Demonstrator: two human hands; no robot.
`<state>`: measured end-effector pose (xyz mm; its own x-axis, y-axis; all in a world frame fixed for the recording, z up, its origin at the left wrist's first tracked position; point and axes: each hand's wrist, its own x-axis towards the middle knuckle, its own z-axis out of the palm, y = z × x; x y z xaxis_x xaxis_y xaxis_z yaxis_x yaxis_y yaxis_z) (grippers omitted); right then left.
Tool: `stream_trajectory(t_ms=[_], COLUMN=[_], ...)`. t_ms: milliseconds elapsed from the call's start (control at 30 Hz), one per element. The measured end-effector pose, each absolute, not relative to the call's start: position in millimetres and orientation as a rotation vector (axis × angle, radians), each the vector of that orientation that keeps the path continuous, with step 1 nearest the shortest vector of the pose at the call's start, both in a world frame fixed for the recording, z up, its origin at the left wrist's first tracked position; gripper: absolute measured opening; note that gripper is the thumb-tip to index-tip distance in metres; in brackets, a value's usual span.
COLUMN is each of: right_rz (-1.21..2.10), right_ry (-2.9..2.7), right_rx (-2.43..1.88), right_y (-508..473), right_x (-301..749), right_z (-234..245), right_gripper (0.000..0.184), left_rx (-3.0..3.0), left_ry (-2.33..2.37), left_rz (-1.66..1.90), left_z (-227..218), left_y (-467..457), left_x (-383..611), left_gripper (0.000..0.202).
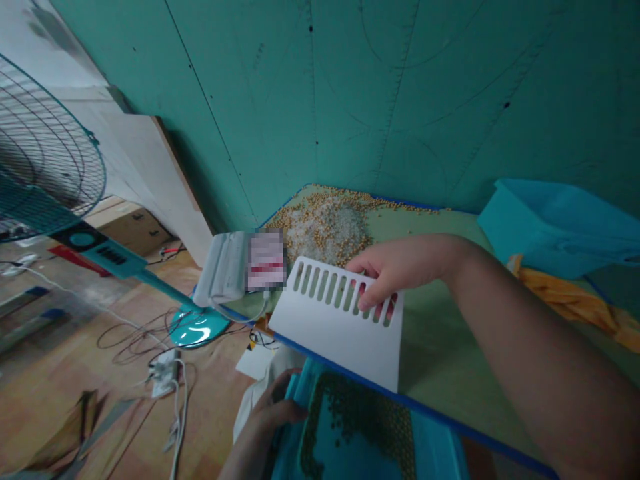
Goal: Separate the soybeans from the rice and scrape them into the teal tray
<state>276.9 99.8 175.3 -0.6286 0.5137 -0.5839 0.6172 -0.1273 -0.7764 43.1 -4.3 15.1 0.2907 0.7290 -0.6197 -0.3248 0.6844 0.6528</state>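
My right hand (400, 268) grips a white slotted plate (345, 340) by its row of long slots, fingers curled behind and thumb in front. The plate's lower edge meets the blue table edge. Below it, my left hand (273, 417) is closed on the rim of a blue plastic bin (443, 443). Small dark green and yellowish beans (390, 420) lie along the bin's bottom and sides. Beyond the plate, a pile of yellow beans mixed with white grains (325, 227) rests on the green tabletop (435, 360).
A white device (223, 270) with a cable stands at the table's left corner. On the right are a blue basin (560, 223) and an orange cloth (575, 303). A standing fan (45, 153) and a power strip (165, 373) are at left. A green wall (400, 100) closes the back.
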Motion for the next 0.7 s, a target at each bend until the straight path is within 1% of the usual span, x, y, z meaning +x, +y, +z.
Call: stream_trajectory(t_ms=[100,167,300,367,500,600,700], right_rz=[-1.748,-1.648,-1.521,-1.451,-1.403,-1.45,-1.532], right_ry=[2.199,2.365,2.563,2.543,2.352,2.234,2.168], right_rx=[1.364,1.471,1.992,2.261,2.647,2.784,2.791], right_y=[98.2,100.5,109.4,114.1,122.5,128.2,132.8], right_x=[285.8,301.9,348.7,370.1,394.9,399.5,398.0], right_z=[185.6,191.2,196.2,195.2,187.4,178.6,170.5], right_gripper=[0.014,0.016,0.023,0.024,0.017,0.014,0.011], left_rx=[0.421,0.427,0.442,0.441,0.49,0.517,0.52], left_ry=[1.046,1.051,1.065,1.066,1.068,1.038,1.002], left_rz=[0.735,0.742,0.744,0.733,0.707,0.678,0.675], left_z=[18.4,18.9,17.3,15.6,8.8,1.9,-3.0], left_y=[-6.5,-6.6,-5.2,-4.2,-0.1,3.1,4.4], left_x=[44.7,44.4,43.0,42.8,43.2,43.3,41.2], left_gripper=[0.033,0.034,0.034,0.032,0.036,0.038,0.036])
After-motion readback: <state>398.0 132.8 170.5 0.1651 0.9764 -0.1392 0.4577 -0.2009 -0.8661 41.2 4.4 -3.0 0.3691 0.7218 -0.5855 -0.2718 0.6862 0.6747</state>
